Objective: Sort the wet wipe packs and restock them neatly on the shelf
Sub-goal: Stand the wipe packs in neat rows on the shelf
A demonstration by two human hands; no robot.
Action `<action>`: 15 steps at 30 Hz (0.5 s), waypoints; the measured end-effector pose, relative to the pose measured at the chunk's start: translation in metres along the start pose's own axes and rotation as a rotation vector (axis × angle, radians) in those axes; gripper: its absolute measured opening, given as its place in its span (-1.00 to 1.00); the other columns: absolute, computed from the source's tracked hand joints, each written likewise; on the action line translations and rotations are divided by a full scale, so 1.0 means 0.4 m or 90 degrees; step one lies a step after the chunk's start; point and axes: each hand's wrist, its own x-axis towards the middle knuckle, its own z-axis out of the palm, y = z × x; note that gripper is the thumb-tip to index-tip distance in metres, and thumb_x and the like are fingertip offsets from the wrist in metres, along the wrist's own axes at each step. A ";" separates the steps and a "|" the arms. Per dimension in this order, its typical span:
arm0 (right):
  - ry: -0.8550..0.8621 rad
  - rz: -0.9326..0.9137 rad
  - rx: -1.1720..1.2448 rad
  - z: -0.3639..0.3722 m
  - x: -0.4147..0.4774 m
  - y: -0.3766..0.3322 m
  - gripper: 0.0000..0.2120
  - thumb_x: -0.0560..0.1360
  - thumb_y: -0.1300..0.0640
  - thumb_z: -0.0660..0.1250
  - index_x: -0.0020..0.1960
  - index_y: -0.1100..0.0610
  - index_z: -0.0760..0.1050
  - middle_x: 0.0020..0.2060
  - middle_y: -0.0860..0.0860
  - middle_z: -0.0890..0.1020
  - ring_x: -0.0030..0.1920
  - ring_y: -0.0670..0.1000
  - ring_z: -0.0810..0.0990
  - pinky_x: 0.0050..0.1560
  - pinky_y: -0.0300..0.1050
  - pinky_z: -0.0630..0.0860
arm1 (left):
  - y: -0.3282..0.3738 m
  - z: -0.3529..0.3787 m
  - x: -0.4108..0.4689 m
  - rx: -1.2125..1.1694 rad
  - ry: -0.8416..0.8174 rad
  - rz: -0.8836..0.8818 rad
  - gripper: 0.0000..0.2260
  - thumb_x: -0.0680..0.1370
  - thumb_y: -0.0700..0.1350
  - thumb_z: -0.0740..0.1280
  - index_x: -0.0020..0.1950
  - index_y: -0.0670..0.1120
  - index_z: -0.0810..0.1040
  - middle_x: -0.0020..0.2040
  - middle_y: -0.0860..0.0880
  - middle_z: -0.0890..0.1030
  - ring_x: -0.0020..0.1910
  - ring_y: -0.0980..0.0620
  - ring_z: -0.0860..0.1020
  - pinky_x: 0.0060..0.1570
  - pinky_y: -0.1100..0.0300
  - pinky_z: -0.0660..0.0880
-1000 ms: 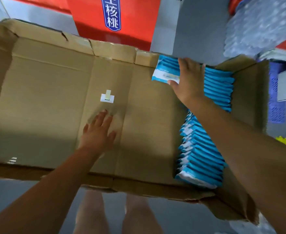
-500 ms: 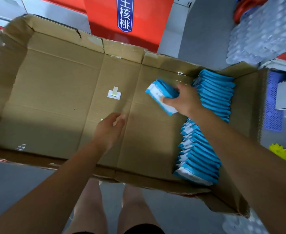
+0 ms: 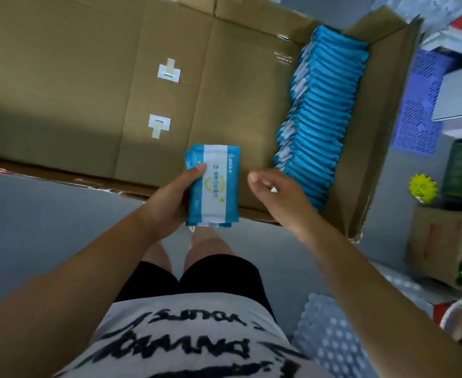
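Note:
My left hand (image 3: 174,197) grips a small stack of blue-and-white wet wipe packs (image 3: 216,186) face up, over the near edge of a big open cardboard box (image 3: 60,85). The thumb lies on the top pack. Just to the right, my right hand (image 3: 275,190) hovers with curled, parted fingers and holds nothing; it does not touch the stack. A long row of the same blue packs (image 3: 322,113) stands on edge along the box's right wall, behind my right hand.
The box floor left of the row is bare cardboard with two white tape labels (image 3: 168,70). A blue plastic crate (image 3: 420,105), a yellow star-shaped tag (image 3: 423,188) and smaller cartons (image 3: 437,241) stand to the right. Bubble-wrapped bundle (image 3: 330,339) lies near my right leg. Grey floor lies below the box.
The packs went from my right hand to my left hand and came toward my body, out over the box's near edge. My right hand let go. The view tilted down.

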 end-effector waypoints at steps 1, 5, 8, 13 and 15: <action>0.048 0.005 -0.039 -0.031 -0.004 0.035 -0.88 0.57 -0.10 0.35 0.01 -0.09 0.59 -0.06 -0.20 0.60 -0.02 -0.36 0.53 0.03 -0.43 0.39 | -0.008 -0.003 -0.006 0.003 0.017 -0.010 -0.64 0.65 0.09 0.26 0.34 -0.07 0.58 0.21 -0.11 0.71 0.13 -0.06 0.71 0.06 0.01 0.68; 0.129 0.089 -0.279 -0.146 0.007 0.169 -0.53 0.50 -0.02 0.47 0.33 0.15 0.49 0.26 0.03 0.53 0.28 0.00 0.51 0.22 -0.26 0.37 | -0.014 -0.015 -0.027 0.055 0.073 -0.024 -0.67 0.62 0.14 0.31 0.22 -0.05 0.63 0.10 -0.09 0.74 -0.04 -0.04 0.74 -0.14 0.07 0.68; 0.111 0.086 -0.376 -0.165 0.020 0.242 -0.38 0.44 0.00 0.54 0.40 0.14 0.39 0.35 0.08 0.42 0.39 0.08 0.41 0.41 -0.05 0.40 | -0.015 -0.018 -0.036 0.083 0.095 0.000 -0.69 0.61 0.15 0.33 0.19 -0.04 0.64 0.08 -0.08 0.75 -0.08 -0.05 0.73 -0.11 0.06 0.63; 0.164 0.063 -0.392 -0.132 0.037 0.286 -0.28 0.32 -0.09 0.61 0.34 0.07 0.37 0.29 0.05 0.45 0.34 0.09 0.43 0.35 0.09 0.48 | -0.026 -0.002 -0.056 0.087 0.089 0.057 -0.64 0.54 0.18 0.37 0.18 -0.03 0.65 0.07 -0.07 0.75 -0.05 -0.04 0.73 -0.08 0.05 0.62; 0.152 0.061 -0.420 -0.127 0.041 0.286 -0.33 0.30 -0.15 0.61 0.27 0.05 0.40 0.24 0.05 0.49 0.29 0.10 0.46 0.33 0.10 0.49 | -0.034 0.007 -0.066 0.094 0.077 0.081 -0.58 0.48 0.20 0.40 0.20 -0.05 0.65 0.09 -0.09 0.74 -0.01 -0.05 0.73 -0.04 0.04 0.63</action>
